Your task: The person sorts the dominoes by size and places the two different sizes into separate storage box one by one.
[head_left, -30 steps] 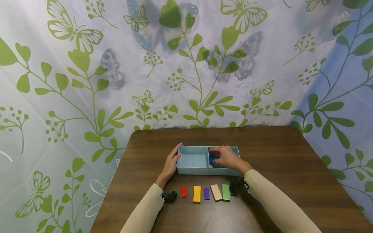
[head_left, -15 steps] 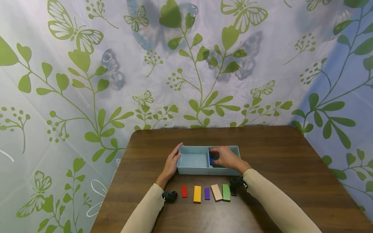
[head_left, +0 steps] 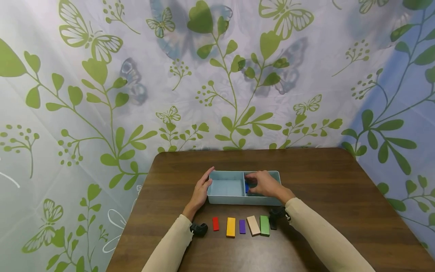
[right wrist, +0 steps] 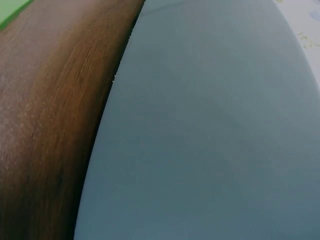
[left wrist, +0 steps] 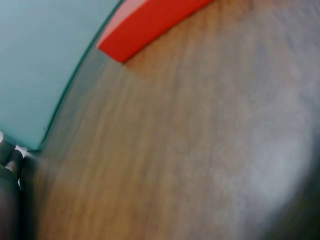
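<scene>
A light blue two-compartment box (head_left: 225, 200) sits on the wooden table. My right hand (head_left: 267, 185) reaches into its right compartment, thumb and fingers around a small blue block (head_left: 247, 188) beside the divider; the fingers hide part of this block. Against the box's left end rests my left hand (head_left: 199, 193), its fingers stretched along the outer wall and the thumb near the rim. The left compartment holds nothing. In the right wrist view the box's front wall (right wrist: 200, 130) fills most of the picture.
In front of the box lies a row of blocks: red (head_left: 215, 224), yellow (head_left: 230, 227), purple (head_left: 242, 226), beige (head_left: 253, 226) and green (head_left: 264, 226). A black piece (head_left: 273, 224) lies at the row's right end, partly covered by the right wrist camera. A patterned curtain (head_left: 190, 124) hangs behind the table.
Both hands and the box keep nearly the same place; the whole head view has shifted very slightly.
</scene>
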Motion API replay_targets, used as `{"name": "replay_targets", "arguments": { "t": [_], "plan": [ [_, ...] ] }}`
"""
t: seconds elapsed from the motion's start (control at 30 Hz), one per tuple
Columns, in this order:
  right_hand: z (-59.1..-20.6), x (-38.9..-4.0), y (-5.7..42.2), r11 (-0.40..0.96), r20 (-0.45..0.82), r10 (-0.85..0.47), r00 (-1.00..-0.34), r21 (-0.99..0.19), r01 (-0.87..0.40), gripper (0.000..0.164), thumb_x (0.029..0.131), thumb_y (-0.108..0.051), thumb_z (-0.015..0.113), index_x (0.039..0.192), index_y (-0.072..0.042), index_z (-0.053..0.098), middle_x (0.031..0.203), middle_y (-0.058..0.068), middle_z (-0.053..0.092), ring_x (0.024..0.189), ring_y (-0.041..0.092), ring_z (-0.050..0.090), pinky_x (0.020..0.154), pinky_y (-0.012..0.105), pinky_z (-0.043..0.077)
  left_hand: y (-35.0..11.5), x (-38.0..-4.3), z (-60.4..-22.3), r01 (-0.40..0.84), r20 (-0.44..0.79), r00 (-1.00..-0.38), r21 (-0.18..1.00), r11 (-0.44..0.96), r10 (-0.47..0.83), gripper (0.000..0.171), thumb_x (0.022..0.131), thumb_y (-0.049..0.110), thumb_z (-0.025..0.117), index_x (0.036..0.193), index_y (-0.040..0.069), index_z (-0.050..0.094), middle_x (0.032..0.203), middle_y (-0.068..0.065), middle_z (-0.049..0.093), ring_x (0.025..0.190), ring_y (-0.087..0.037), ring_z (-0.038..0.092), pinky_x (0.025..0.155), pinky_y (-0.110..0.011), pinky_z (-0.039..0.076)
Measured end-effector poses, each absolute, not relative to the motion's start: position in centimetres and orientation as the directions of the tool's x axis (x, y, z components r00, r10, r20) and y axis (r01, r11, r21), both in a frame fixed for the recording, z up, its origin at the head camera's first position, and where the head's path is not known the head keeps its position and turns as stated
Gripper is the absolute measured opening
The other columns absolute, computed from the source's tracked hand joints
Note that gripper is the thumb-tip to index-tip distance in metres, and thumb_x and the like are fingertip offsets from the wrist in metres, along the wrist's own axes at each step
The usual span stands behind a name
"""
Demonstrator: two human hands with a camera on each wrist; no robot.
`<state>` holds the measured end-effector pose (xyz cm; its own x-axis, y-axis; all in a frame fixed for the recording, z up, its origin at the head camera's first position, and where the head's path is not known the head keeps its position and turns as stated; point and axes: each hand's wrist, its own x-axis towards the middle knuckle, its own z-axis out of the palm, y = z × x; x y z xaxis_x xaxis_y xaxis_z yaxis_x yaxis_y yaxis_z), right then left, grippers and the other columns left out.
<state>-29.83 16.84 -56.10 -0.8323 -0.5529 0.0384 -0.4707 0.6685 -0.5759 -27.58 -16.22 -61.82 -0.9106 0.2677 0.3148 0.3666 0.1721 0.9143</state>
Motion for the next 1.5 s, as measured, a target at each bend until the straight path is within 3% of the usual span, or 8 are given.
{"name": "replay_targets", "arguments": {
  "t": [0.37, 0.6, 0.83, 1.1, 1.37, 1.5],
  "plan": [
    [-54.6, -28.4, 18.1, 0.658, 0.022, -0.515, -0.857, -0.630, -0.412, 0.058, 0.093, -0.021, 0.089, 0.145, -0.006, 0.070, 0.142, 0.013, 0.075, 0.125, 0.032, 0.076, 0.103, 0.051, 0.062, -15.9, -27.3, -61.4, 0.354, 0.306, -0.918, 0.918, 0.176, 0.251, 0.054, 0.117, 0.015, 0.038, 0.169, 0.006, 0.039, 0.172, -0.029, 0.039, 0.165, -0.040, 0.033, 0.132, -0.068, 0.025],
    [-53.5, -27.8, 18.9, 0.634, 0.044, -0.528, -0.848, -0.644, -0.428, 0.062, 0.094, -0.025, 0.089, 0.149, -0.006, 0.068, 0.147, 0.013, 0.072, 0.128, 0.035, 0.074, 0.105, 0.054, 0.060, -16.3, -28.4, -63.1, 0.335, 0.290, -0.923, 0.929, 0.156, 0.253, 0.053, 0.118, 0.019, 0.040, 0.170, 0.015, 0.041, 0.175, -0.018, 0.041, 0.166, -0.031, 0.032, 0.136, -0.054, 0.023],
    [-52.7, -26.8, 19.7, 0.616, 0.091, -0.531, -0.842, -0.641, -0.458, 0.067, 0.092, -0.026, 0.090, 0.151, -0.006, 0.066, 0.147, 0.014, 0.072, 0.128, 0.038, 0.073, 0.106, 0.058, 0.059, -15.9, -27.3, -61.3, 0.352, 0.302, -0.920, 0.916, 0.190, 0.251, 0.054, 0.116, 0.010, 0.037, 0.169, 0.004, 0.038, 0.173, -0.025, 0.040, 0.165, -0.040, 0.032, 0.131, -0.068, 0.024],
    [-51.5, -25.4, 21.1, 0.608, 0.133, -0.513, -0.848, -0.642, -0.467, 0.070, 0.091, -0.038, 0.091, 0.153, -0.015, 0.066, 0.147, 0.009, 0.072, 0.130, 0.039, 0.072, 0.107, 0.061, 0.058, -15.7, -27.1, -61.0, 0.324, 0.276, -0.931, 0.926, 0.193, 0.239, 0.053, 0.116, 0.008, 0.037, 0.170, 0.006, 0.039, 0.173, -0.024, 0.041, 0.165, -0.040, 0.033, 0.132, -0.067, 0.024],
    [-50.8, -23.6, 22.6, 0.625, 0.190, -0.475, -0.859, -0.615, -0.481, 0.071, 0.088, -0.032, 0.094, 0.151, -0.012, 0.068, 0.144, 0.011, 0.074, 0.126, 0.040, 0.074, 0.102, 0.062, 0.060, -15.8, -27.2, -61.3, 0.329, 0.283, -0.926, 0.930, 0.167, 0.251, 0.053, 0.117, 0.017, 0.040, 0.170, 0.009, 0.040, 0.173, -0.026, 0.038, 0.165, -0.041, 0.030, 0.132, -0.069, 0.021],
    [-51.0, -22.8, 23.3, 0.641, 0.198, -0.456, -0.867, -0.603, -0.475, 0.071, 0.088, -0.033, 0.094, 0.151, -0.013, 0.068, 0.143, 0.010, 0.075, 0.123, 0.038, 0.076, 0.101, 0.063, 0.060, -16.2, -27.7, -62.2, 0.369, 0.320, -0.912, 0.914, 0.170, 0.258, 0.053, 0.118, 0.021, 0.041, 0.170, 0.012, 0.042, 0.173, -0.024, 0.041, 0.165, -0.036, 0.035, 0.134, -0.057, 0.028]
  ]
}}
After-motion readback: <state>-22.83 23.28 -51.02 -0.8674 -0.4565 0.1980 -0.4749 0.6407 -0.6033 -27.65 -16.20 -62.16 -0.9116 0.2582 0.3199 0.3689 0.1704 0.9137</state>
